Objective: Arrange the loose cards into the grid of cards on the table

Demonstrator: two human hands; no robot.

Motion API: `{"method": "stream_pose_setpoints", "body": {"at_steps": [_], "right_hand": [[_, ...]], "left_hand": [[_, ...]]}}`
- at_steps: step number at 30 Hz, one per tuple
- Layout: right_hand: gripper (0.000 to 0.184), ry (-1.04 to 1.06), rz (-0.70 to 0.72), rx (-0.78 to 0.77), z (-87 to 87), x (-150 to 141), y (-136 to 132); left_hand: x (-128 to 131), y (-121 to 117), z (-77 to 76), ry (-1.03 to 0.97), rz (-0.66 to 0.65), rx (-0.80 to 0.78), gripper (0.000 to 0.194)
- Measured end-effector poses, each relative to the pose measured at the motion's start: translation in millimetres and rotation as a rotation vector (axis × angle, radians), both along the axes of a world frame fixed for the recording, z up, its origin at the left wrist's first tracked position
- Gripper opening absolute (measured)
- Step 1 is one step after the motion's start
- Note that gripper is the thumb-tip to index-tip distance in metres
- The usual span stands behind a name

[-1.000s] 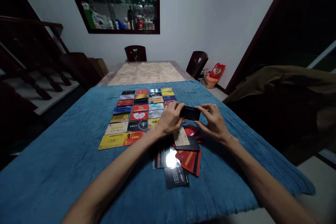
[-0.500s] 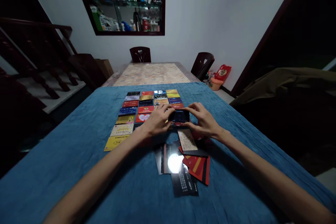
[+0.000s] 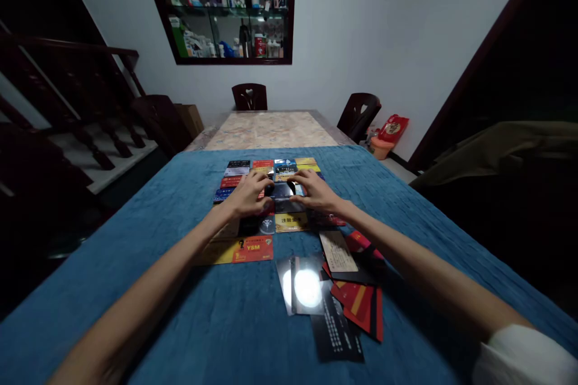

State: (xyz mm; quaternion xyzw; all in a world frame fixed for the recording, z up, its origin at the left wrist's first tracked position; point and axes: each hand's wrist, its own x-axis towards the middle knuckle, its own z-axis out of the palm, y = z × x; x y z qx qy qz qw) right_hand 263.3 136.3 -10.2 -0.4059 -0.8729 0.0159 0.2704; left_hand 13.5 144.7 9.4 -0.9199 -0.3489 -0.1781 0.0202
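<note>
Between my two hands is a dark, glossy card point(image 3: 280, 191), gripped at its left and right ends over the rows of cards. My left hand point(image 3: 247, 194) pinches one end with thumb and fingers and hides some cards beneath it. Curled the same way, my right hand point(image 3: 320, 194) has the other end. Nearer to me lie a gold card point(image 3: 291, 222) and an orange-red card marked YSM point(image 3: 253, 248). A loose, overlapping pile has a cream card point(image 3: 338, 251), red cards point(image 3: 365, 307), a shiny grey card point(image 3: 300, 307) and a black card point(image 3: 336, 337).
A blue cloth point(image 3: 149, 234) covers the near part of the table, with a patterned tabletop point(image 3: 271, 129) beyond. Chairs point(image 3: 250, 96) stand around the far end. A shelf niche point(image 3: 235, 61) is set in the wall. At right, dark fabric point(image 3: 497, 150) is draped beside the table.
Both hands have moved left with the dark card, over the middle columns. The camera view has shifted slightly, and the YSM card now shows in the near row.
</note>
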Motion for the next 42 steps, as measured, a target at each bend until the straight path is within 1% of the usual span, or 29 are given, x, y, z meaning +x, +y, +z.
{"method": "stream_pose_setpoints", "body": {"at_steps": [5, 10, 14, 18, 27, 35, 42], "right_hand": [[0.042, -0.05, -0.03, -0.072, 1.4, -22.9, 28.4], [0.037, -0.103, -0.095, -0.115, -2.3, -38.8, 55.1], [0.035, -0.127, -0.104, -0.138, -5.7, -45.0, 70.3], [0.034, -0.152, -0.117, -0.163, -8.6, -49.7, 79.7], [0.035, -0.205, -0.175, -0.196, -12.7, -60.3, 89.0], [0.037, -0.253, -0.221, -0.207, -13.9, -60.8, 86.0], [0.035, -0.284, -0.262, -0.212, -10.8, -64.5, 79.9]], "left_hand": [[-14.3, 27.8, -5.1, 0.042, 0.093, -0.044, 0.029], [-22.1, 49.2, -6.6, 0.109, 0.149, -0.085, 0.034], [-22.9, 60.4, -7.2, 0.148, 0.175, -0.113, 0.033], [-23.1, 65.3, -8.1, 0.177, 0.201, -0.117, 0.032], [-24.0, 69.8, -10.5, 0.244, 0.266, -0.097, 0.034], [-18.8, 66.0, -14.3, 0.29, 0.282, -0.072, 0.029], [-17.3, 62.9, -10.0, 0.309, 0.271, -0.066, 0.027]]}}
